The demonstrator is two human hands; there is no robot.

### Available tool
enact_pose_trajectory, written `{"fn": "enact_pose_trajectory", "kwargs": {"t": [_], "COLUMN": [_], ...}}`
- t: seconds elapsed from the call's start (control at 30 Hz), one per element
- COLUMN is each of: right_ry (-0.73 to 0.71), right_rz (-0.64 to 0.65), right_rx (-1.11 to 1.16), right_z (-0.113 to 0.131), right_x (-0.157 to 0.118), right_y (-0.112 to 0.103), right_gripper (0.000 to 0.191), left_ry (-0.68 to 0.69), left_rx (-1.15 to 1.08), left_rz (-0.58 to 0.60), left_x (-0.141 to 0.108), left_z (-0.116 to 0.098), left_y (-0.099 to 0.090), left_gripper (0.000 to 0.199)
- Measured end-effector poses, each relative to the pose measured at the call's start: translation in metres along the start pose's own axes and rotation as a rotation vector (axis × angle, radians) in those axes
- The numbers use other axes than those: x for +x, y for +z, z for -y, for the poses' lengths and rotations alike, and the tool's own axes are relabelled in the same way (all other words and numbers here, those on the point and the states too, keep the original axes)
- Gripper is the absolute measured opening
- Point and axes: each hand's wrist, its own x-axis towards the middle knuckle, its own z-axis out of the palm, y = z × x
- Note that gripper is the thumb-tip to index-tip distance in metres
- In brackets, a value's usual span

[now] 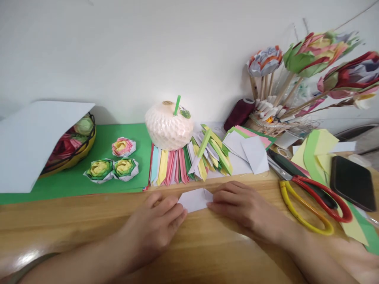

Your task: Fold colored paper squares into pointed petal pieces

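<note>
A small folded piece of white paper (194,199) lies between my hands, low over the wooden table. Its left end is pinched by my left hand (158,221), fingers closed on it. At the other end, my right hand (237,203) grips the paper's right corner, where a short crease shows. Just beyond the paper are folded strips (174,165) in yellow, pink, white and green, lined up in a row. A looser pile of folded strips (211,152) sits to their right.
Three paper flowers (123,146) rest on green paper (106,134) at left, beside a basket (79,152) partly under a white sheet (44,138). Scissors (308,197), a phone (352,183) and paper scraps lie right. A white textured container (168,125) and stemmed paper flowers (316,53) stand behind.
</note>
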Motion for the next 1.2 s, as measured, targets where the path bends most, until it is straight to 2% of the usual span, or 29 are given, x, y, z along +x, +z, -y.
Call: {"fn": "enact_pose_trajectory", "kwargs": {"t": [0.27,0.47,0.63,0.8,0.87,1.0,1.2], "right_ry": [0.035,0.019,-0.044,-0.140,-0.130,0.001,0.050], "right_rz": [0.034,0.012,0.031,0.091,0.042,-0.138,-0.246], "right_rx": [0.140,0.155,0.193,0.275,0.301,0.156,-0.138], "right_z": [-0.008,-0.004,0.021,0.045,0.045,0.032,0.024], "right_x": [-0.007,-0.008,0.003,0.011,0.012,0.012,0.009], "right_y": [-0.005,-0.007,-0.001,0.011,0.014,0.019,0.019], "right_gripper": [0.029,0.027,0.029,0.031,0.031,0.030,0.019], "left_ry": [0.082,0.131,0.030,-0.105,-0.087,-0.112,-0.228], "left_rx": [-0.068,-0.040,0.042,-0.009,-0.016,-0.129,-0.256], "left_rz": [0.089,0.044,0.012,0.171,0.179,0.055,-0.059], "left_x": [0.000,-0.001,0.000,0.006,0.007,0.005,0.001], "left_z": [0.013,0.019,0.017,0.008,0.005,0.006,0.008], "left_y": [-0.007,-0.002,0.000,-0.003,-0.001,0.005,0.003], "left_gripper": [0.038,0.029,0.023,0.028,0.026,0.011,0.017]}}
